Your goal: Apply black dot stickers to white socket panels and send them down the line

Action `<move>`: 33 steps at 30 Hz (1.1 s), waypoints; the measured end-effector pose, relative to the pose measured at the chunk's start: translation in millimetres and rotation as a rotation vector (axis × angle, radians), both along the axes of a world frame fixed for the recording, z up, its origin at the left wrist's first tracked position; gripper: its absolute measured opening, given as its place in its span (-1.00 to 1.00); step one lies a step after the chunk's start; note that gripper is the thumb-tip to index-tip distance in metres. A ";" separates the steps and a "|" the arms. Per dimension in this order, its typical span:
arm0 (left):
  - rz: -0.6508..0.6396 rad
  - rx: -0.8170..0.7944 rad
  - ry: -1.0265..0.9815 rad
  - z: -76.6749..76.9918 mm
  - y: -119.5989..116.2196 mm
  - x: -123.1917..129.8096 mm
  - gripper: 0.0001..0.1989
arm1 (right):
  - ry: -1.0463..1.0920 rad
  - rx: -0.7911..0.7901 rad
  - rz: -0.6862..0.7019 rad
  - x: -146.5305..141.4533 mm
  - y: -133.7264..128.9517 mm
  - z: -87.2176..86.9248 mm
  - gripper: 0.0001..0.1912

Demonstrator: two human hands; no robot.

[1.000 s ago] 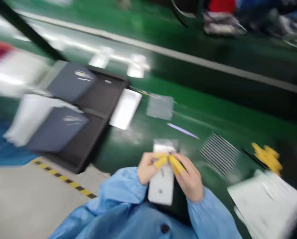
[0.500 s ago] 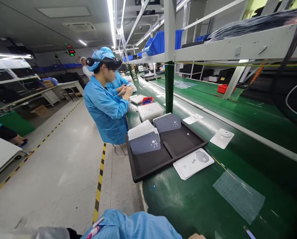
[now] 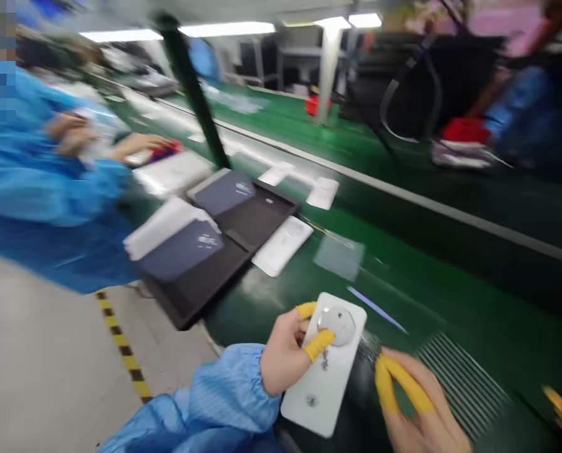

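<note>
My left hand (image 3: 293,352), in yellow finger cots, holds a white phone back panel (image 3: 325,384) by its upper left side. The thumb lies on the round grey camera disc (image 3: 336,326) of the panel. To the right of the panel is my right hand (image 3: 415,396), also in yellow finger cots, its thumb and finger pinched together at the tips. Something small, clear and blurred shows at those tips; I cannot make out what it is. A purple stick (image 3: 378,309) lies beyond the panel on the green bench.
A black tray (image 3: 191,302) with dark and white panels stands at the left. White panels (image 3: 282,246) and a clear sheet (image 3: 340,255) lie beside it. A ridged pad (image 3: 464,384) is at the right. A co-worker's blue sleeve (image 3: 36,189) reaches in at far left.
The view has swung right and down to the bench. Both my hands now show, with the white panel in the left one. The co-worker's one hand has reached to the red item.
</note>
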State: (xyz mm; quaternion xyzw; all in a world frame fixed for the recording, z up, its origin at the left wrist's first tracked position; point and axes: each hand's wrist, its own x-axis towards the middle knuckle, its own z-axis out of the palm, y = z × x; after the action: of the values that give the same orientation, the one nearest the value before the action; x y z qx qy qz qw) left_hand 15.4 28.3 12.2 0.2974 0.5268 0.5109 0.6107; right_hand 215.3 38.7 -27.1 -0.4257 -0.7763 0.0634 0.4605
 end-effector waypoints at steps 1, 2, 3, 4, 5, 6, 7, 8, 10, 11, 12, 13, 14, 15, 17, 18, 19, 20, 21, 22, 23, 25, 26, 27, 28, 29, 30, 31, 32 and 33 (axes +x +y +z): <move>-0.049 -0.016 -0.027 2.7 0.2 8.9 -0.47 | 0.035 0.056 0.047 0.6 -2.5 11.1 -0.51; -0.092 -0.021 -0.040 4.3 0.3 15.7 -0.50 | 0.014 0.069 0.059 -0.2 -2.5 20.8 -0.47; -0.128 -0.010 -0.040 4.9 0.3 20.5 -0.54 | -0.010 0.073 0.053 -1.6 -0.8 28.4 -0.45; -0.160 0.012 -0.030 4.9 0.0 23.5 -0.57 | -0.061 0.044 0.086 -3.0 1.5 34.0 -0.45; -0.185 0.041 -0.011 4.4 -0.7 25.1 -0.60 | -0.095 0.029 0.109 -4.0 3.3 37.8 -0.48; -0.204 0.073 0.015 3.8 -2.1 25.3 -0.62 | -0.131 0.009 0.137 -4.8 3.9 40.4 -0.50; -0.217 0.104 0.044 3.1 -4.0 24.6 -0.64 | -0.161 -0.010 0.164 -5.5 3.1 42.1 -0.53; -0.225 0.130 0.070 2.5 -6.3 23.2 -0.65 | -0.187 -0.027 0.184 -6.1 1.1 43.4 -0.55; -0.219 0.159 0.107 1.6 -11.1 19.4 -0.67 | -0.238 -0.066 0.208 -7.4 -4.6 45.6 -0.60; -0.210 0.167 0.115 1.2 -13.1 17.7 -0.68 | -0.255 -0.080 0.217 -8.1 -7.4 46.7 -0.62; -0.202 0.175 0.117 1.0 -14.8 16.2 -0.68 | -0.271 -0.087 0.226 -8.9 -9.6 47.6 -0.64; -0.198 0.183 0.115 0.9 -15.9 15.1 -0.68 | -0.284 -0.088 0.233 -9.7 -11.1 48.3 -0.65; -0.200 0.192 0.112 1.0 -16.7 14.4 -0.69 | -0.293 -0.082 0.240 -10.4 -11.9 48.7 -0.65; -0.208 0.199 0.110 1.2 -17.0 14.1 -0.70 | -0.300 -0.075 0.242 -11.0 -12.1 48.7 -0.65; -0.219 0.206 0.112 2.3 -16.8 14.1 -0.72 | -0.309 -0.066 0.240 -11.3 -11.6 47.8 -0.65; -0.225 0.202 0.115 3.1 -16.4 14.4 -0.73 | -0.309 -0.061 0.241 -11.0 -11.2 46.9 -0.66; -0.234 0.195 0.117 4.1 -15.9 14.8 -0.74 | -0.308 -0.058 0.244 -10.6 -10.8 46.0 -0.66; -0.242 0.190 0.116 5.1 -15.3 15.2 -0.73 | -0.308 -0.056 0.249 -10.1 -10.7 45.2 -0.67; -0.250 0.188 0.113 6.2 -14.6 15.6 -0.73 | -0.308 -0.055 0.256 -9.7 -10.6 44.6 -0.66; -0.258 0.189 0.112 7.0 -14.0 16.0 -0.74 | -0.311 -0.059 0.261 -9.7 -10.7 44.3 -0.66; -0.262 0.195 0.116 7.6 -13.6 16.2 -0.74 | -0.314 -0.068 0.260 -10.1 -11.0 44.1 -0.66; -0.251 0.210 0.150 7.4 -13.5 15.9 -0.76 | -0.318 -0.098 0.252 -12.3 -12.0 44.1 -0.65; -0.242 0.215 0.176 6.5 -13.8 15.4 -0.77 | -0.318 -0.114 0.250 -13.7 -12.6 43.8 -0.64; -0.237 0.217 0.204 5.1 -14.4 14.9 -0.76 | -0.317 -0.126 0.249 -15.1 -13.3 43.1 -0.63; -0.233 0.219 0.229 3.3 -14.9 14.4 -0.75 | -0.314 -0.136 0.251 -16.2 -14.0 41.8 -0.62; -0.235 0.216 0.247 1.4 -15.4 14.1 -0.73 | -0.309 -0.144 0.258 -16.8 -14.6 39.8 -0.60; -0.241 0.212 0.257 -0.5 -15.6 14.2 -0.71 | -0.299 -0.150 0.268 -16.8 -15.2 37.3 -0.58; -0.247 0.208 0.259 -2.2 -15.4 14.7 -0.70 | -0.279 -0.153 0.273 -16.2 -15.6 34.3 -0.56; -0.252 0.203 0.247 -3.6 -14.6 15.8 -0.69 | -0.241 -0.151 0.274 -15.2 -16.1 31.0 -0.54; -0.260 0.189 0.216 -4.4 -13.3 17.4 -0.68 | -0.188 -0.147 0.267 -14.1 -16.5 27.6 -0.53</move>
State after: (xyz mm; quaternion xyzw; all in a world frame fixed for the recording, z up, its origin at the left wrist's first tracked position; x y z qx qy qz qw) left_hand 32.8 15.0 7.8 0.4722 0.4961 0.4401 0.5807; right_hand 201.3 22.2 0.6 -0.3555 -0.8589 0.1406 0.3409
